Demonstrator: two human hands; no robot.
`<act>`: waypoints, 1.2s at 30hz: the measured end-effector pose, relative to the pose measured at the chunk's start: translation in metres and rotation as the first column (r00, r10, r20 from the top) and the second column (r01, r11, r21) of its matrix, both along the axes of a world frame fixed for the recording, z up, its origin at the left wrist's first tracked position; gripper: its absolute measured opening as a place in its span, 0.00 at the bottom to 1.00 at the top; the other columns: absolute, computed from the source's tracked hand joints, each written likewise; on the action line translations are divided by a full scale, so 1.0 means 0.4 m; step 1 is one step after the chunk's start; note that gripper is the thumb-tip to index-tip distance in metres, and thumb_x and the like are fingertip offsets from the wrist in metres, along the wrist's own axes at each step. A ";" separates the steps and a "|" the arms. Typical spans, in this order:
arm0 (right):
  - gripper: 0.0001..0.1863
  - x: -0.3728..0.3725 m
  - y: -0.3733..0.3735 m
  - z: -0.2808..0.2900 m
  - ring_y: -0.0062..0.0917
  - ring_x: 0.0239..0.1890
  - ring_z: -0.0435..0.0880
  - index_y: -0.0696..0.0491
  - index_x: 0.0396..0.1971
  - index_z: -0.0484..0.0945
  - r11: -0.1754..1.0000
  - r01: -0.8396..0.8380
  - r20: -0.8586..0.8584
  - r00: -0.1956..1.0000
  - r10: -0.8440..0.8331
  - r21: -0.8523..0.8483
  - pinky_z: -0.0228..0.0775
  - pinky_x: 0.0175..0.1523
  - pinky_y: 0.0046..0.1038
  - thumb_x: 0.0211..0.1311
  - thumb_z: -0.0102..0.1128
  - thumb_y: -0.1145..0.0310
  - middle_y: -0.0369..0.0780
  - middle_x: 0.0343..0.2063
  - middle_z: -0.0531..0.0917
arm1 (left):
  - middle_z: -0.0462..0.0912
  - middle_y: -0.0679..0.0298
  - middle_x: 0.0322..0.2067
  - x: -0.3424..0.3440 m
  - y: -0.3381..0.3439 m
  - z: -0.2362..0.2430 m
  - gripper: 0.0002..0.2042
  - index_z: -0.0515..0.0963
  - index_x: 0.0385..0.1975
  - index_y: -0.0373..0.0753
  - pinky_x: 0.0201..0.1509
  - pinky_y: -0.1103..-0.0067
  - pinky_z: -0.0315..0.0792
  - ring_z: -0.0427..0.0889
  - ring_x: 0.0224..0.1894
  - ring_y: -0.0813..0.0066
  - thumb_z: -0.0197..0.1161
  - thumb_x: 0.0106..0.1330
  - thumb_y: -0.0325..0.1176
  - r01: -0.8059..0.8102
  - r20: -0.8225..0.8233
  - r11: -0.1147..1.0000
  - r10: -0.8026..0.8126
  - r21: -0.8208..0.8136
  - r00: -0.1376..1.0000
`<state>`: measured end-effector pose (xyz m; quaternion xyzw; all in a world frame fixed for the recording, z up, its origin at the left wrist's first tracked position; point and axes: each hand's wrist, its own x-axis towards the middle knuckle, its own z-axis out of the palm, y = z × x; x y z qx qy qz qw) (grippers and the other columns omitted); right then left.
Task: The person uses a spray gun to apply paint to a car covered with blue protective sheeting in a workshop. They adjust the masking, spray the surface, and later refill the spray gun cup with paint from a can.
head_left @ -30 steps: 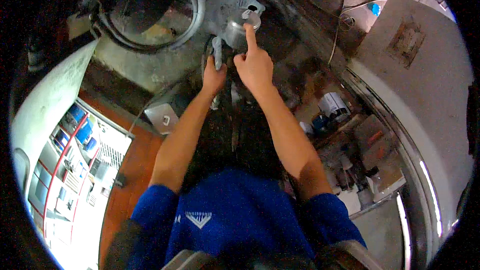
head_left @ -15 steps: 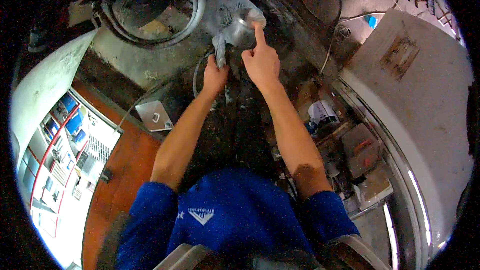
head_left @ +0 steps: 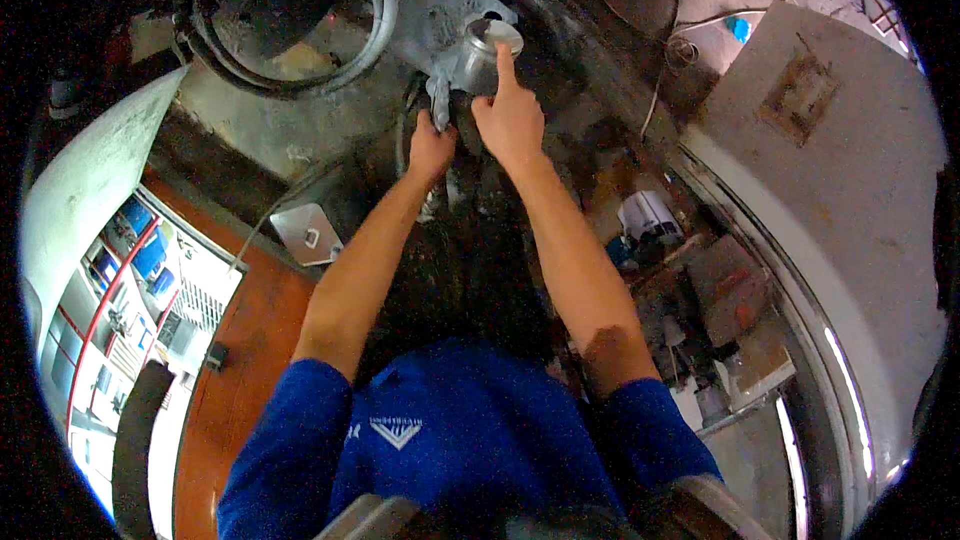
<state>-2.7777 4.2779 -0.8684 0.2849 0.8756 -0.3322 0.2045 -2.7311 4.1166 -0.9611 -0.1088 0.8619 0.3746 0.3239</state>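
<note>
My left hand is closed round a grey, dust-caked handle that looks cloth-wrapped and joins the side of a metal cup. The round, shiny metal cup sits tilted in front of a grey metal plate with a dark hole near its right edge. My right hand reaches over from the right. Its index finger is stretched out, and the tip touches the cup's rim or top face; its other fingers are folded and partly hidden. The cup's inside cannot be made out.
Thick grey hoses loop at the far left. Nearer on the left lies a square metal lid with a handle. At right, a white container stands among clutter beside a large pale panel. A dark limb-like shape shows at lower left.
My right hand has drawn slightly left and nearer, its fingertip now on the cup's near rim. My left hand keeps its grip. A dark limb-like shape has come in at lower left.
</note>
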 end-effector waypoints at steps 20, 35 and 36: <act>0.51 -0.040 -0.038 0.101 0.43 0.55 0.66 0.61 0.66 0.53 0.887 0.462 -0.451 0.790 -0.415 -0.009 0.55 0.63 0.45 0.47 0.74 0.56 0.49 0.49 0.71 | 0.68 0.44 0.55 -0.040 0.034 0.109 0.30 0.58 0.60 0.34 0.59 0.62 0.65 0.70 0.57 0.42 0.61 0.56 0.22 -0.080 -0.287 0.996 0.086 0.033 0.954; 0.51 -0.080 -0.035 0.051 0.42 0.48 0.72 0.63 0.61 0.61 0.879 0.462 -0.436 0.820 -0.372 0.117 0.61 0.58 0.42 0.40 0.76 0.53 0.46 0.40 0.75 | 0.66 0.45 0.56 -0.044 0.001 0.101 0.31 0.57 0.60 0.35 0.56 0.59 0.68 0.68 0.57 0.37 0.62 0.56 0.21 -0.020 -0.317 1.000 0.023 0.013 0.948; 0.50 -0.079 -0.032 0.046 0.42 0.48 0.72 0.64 0.61 0.62 0.880 0.459 -0.434 0.821 -0.371 0.117 0.61 0.58 0.42 0.39 0.76 0.53 0.46 0.39 0.75 | 0.66 0.45 0.56 -0.045 -0.001 0.102 0.31 0.57 0.59 0.35 0.56 0.58 0.68 0.68 0.56 0.36 0.62 0.56 0.21 -0.017 -0.305 1.000 0.023 0.022 0.952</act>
